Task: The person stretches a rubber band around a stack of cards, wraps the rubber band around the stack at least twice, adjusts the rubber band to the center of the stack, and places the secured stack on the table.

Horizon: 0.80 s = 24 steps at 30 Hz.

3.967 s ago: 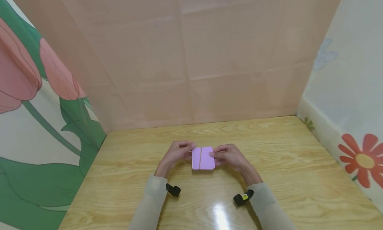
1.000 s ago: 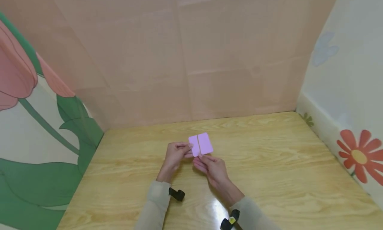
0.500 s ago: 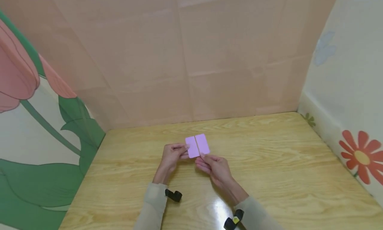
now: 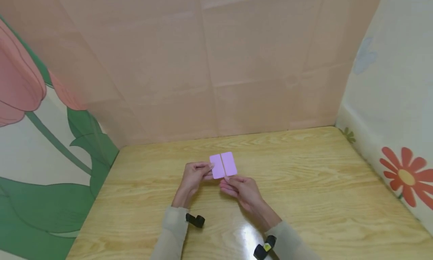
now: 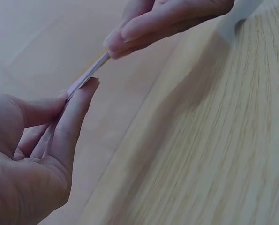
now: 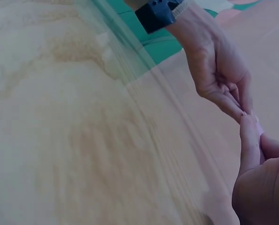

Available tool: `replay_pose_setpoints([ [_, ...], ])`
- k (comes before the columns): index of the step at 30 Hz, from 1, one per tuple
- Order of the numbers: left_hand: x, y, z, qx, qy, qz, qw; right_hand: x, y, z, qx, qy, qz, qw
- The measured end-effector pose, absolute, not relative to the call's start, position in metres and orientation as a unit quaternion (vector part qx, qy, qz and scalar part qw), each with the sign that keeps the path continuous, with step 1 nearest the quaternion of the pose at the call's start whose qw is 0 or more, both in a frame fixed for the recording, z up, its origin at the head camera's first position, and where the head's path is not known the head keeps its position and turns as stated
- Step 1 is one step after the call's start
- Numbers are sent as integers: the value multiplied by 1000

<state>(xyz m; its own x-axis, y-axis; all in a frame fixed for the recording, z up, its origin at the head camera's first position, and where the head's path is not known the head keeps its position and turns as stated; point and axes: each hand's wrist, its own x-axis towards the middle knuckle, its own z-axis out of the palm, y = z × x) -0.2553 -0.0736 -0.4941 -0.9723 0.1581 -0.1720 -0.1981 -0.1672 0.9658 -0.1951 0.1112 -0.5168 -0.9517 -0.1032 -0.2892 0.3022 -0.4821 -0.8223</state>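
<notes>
A thin, square stack of lilac cards [image 4: 230, 164] with rounded corners is held up over the table, tilted a little. Across its face runs a narrow tan rubber band [image 4: 222, 164]. My left hand [image 4: 194, 176] pinches the stack's left edge, thumb on the face and fingers behind. At the near edge, where the band crosses it, the thumb and fingertips of my right hand [image 4: 247, 190] pinch the band. Edge-on in the left wrist view, the stack [image 5: 85, 77] spans between both hands, the band showing as a yellowish line. Fingers cover most of it in the right wrist view.
The wood-grain table [image 4: 321, 185] stretches out beneath the hands. Behind it hangs a creased pinkish-beige sheet [image 4: 253, 64]. Painted walls stand close on both sides, with tulips [image 4: 20, 72] on the left and a red flower [image 4: 406, 177] on the right. Each wrist wears a black camera.
Four seconds ago my right hand held the stack's right edge; since then it has shifted to the near edge at the band. The stack has turned slightly and moved a little away from me.
</notes>
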Motion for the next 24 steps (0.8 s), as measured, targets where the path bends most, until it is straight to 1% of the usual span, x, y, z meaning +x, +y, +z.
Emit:
replay_pose_setpoints([
  [4,-254,-75,-494,-15,641,760,112,-196,116,-517,94,498,-853,122],
  [9,-254,-77,-496,-9,653,749,110,-197,123,-516,83,508,-844,149],
  [14,-252,-80,-498,-10,664,738,121,-200,130,-511,81,527,-831,159],
  [21,-247,-80,-498,14,683,715,148,-209,144,-510,111,560,-812,121],
  [24,-244,-78,-498,25,689,707,157,-209,151,-510,118,569,-806,114],
])
